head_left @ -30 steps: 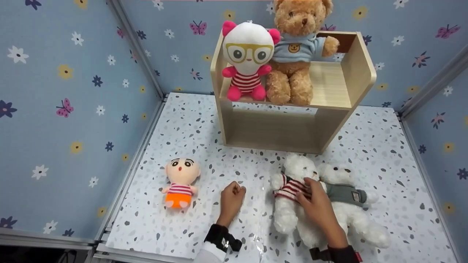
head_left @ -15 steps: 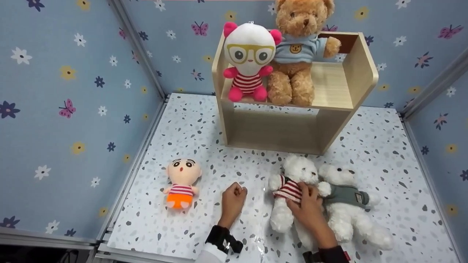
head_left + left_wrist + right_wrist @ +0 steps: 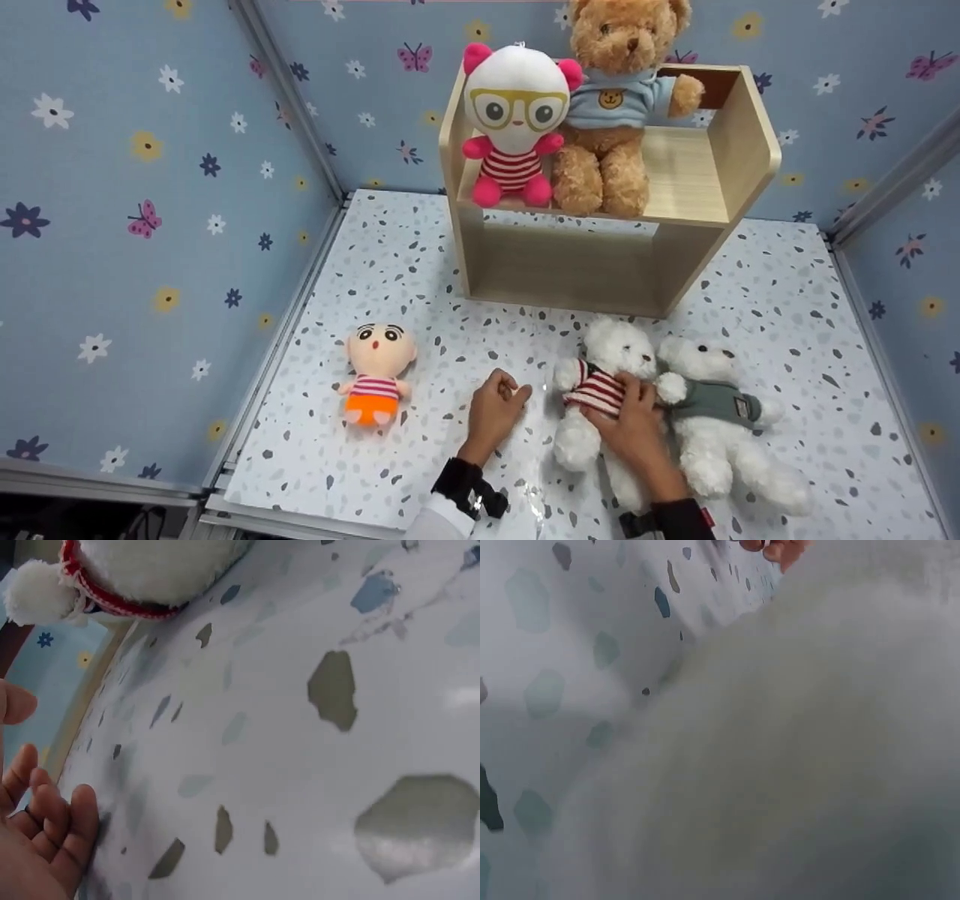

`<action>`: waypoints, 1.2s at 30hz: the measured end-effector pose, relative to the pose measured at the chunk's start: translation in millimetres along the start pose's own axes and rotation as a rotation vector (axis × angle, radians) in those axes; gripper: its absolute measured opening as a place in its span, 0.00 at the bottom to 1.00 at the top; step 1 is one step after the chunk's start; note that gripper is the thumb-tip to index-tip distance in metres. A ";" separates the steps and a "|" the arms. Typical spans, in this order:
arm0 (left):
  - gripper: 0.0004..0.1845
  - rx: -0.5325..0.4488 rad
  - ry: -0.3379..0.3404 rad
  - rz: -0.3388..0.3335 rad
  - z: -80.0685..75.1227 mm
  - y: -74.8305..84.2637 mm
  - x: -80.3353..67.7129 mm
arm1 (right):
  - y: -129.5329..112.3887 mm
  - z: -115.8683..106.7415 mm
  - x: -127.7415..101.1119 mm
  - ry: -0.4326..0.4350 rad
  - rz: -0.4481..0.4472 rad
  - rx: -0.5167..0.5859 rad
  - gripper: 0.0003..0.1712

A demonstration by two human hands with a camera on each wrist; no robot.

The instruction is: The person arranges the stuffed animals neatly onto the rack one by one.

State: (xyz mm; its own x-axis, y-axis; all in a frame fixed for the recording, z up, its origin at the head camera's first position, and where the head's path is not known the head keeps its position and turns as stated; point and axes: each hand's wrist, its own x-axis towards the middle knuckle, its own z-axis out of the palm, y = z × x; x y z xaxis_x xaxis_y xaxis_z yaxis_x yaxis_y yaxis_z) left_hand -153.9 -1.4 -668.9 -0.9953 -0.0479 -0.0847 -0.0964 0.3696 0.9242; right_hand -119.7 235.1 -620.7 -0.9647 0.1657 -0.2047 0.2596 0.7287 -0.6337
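Note:
A white teddy bear (image 3: 595, 390) in a red-and-white striped shirt lies on its back on the speckled table. My right hand (image 3: 636, 431) grips it at the body, thumb on the shirt and fingers over its far side. In the right wrist view, blurred white fur (image 3: 780, 750) fills most of the picture. Beside it, on the right, lies a second white teddy bear (image 3: 712, 401) in a grey-green shirt. My left hand (image 3: 495, 409) rests on the table left of the striped bear, holding nothing. Its fingers (image 3: 79, 829) are loosely curled in the left wrist view.
A wooden shelf (image 3: 739, 142) stands at the back. On its upper board sit a pink-and-white panda toy (image 3: 514, 120) and a brown teddy bear (image 3: 619, 112) in a blue top. A doll in orange shorts (image 3: 373, 375) lies at the left. Patterned walls (image 3: 150, 262) enclose the table.
My right hand has moved left across the striped bear, changing its hold, and the bear's lower body has shifted slightly left. My left hand has moved right and its fingers have loosened.

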 end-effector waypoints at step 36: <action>0.31 -0.024 -0.262 -0.120 69.0 41.9 -6.2 | 13.5 24.8 4.2 0.234 -0.065 0.158 0.44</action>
State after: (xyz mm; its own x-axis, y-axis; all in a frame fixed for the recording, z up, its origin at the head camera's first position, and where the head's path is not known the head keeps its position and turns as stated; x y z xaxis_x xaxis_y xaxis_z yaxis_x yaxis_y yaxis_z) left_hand -152.6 78.5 -655.4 -0.9466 0.1522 -0.2843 -0.2164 0.3540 0.9099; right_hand -119.2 229.1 -648.6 -0.9588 0.2840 0.0066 0.1826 0.6337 -0.7517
